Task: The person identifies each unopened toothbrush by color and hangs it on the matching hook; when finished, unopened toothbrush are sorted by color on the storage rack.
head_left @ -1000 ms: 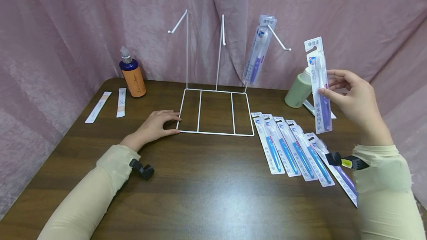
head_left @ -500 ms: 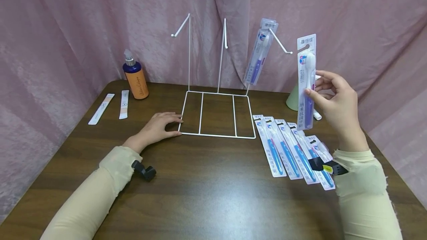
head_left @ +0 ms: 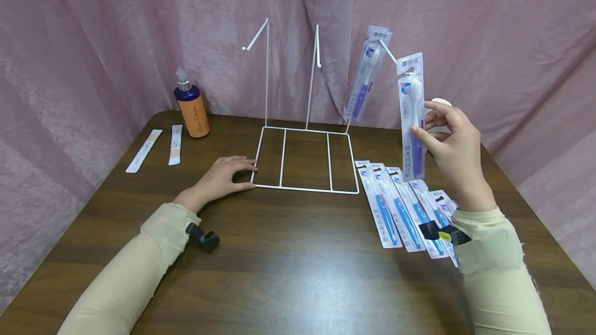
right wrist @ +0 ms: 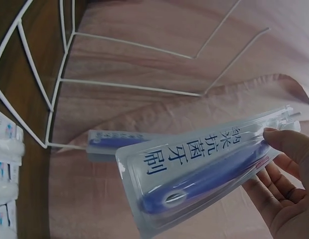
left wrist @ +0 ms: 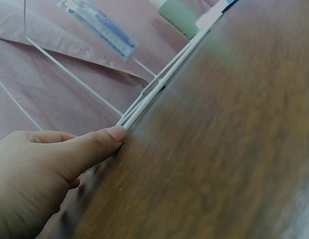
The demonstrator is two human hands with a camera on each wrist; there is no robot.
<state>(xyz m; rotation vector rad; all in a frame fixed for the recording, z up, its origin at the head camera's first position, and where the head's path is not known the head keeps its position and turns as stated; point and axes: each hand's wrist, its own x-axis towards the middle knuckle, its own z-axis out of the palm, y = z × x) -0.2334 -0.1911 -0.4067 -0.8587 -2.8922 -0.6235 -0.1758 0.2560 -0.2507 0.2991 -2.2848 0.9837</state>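
My right hand (head_left: pixel 453 149) pinches a packaged toothbrush (head_left: pixel 412 128) with a purple handle, held upright by its right edge. The hang hole in its card overlaps the tip of the right hook of the white wire display rack (head_left: pixel 307 189). Further back on that same hook hangs another packaged purple toothbrush (head_left: pixel 365 79). With thumb and fingers, my left hand (head_left: pixel 221 177) holds the rack's front left corner. In the left wrist view, the thumb (left wrist: pixel 102 142) presses against the wire. The middle hook (head_left: pixel 318 45) and left hook (head_left: pixel 255 34) carry nothing.
Several packaged toothbrushes (head_left: pixel 382 206) lie fanned on the table, right of the rack, partly under my right forearm. An orange and blue pump bottle (head_left: pixel 193 112) and two slim sachets (head_left: pixel 143 151) stand and lie at left. A green bottle (left wrist: pixel 178 17) sits behind my right hand.
My right hand has moved left with the packaged toothbrush, bringing its hang hole to the right hook's tip. The left hand stays on the rack's corner.
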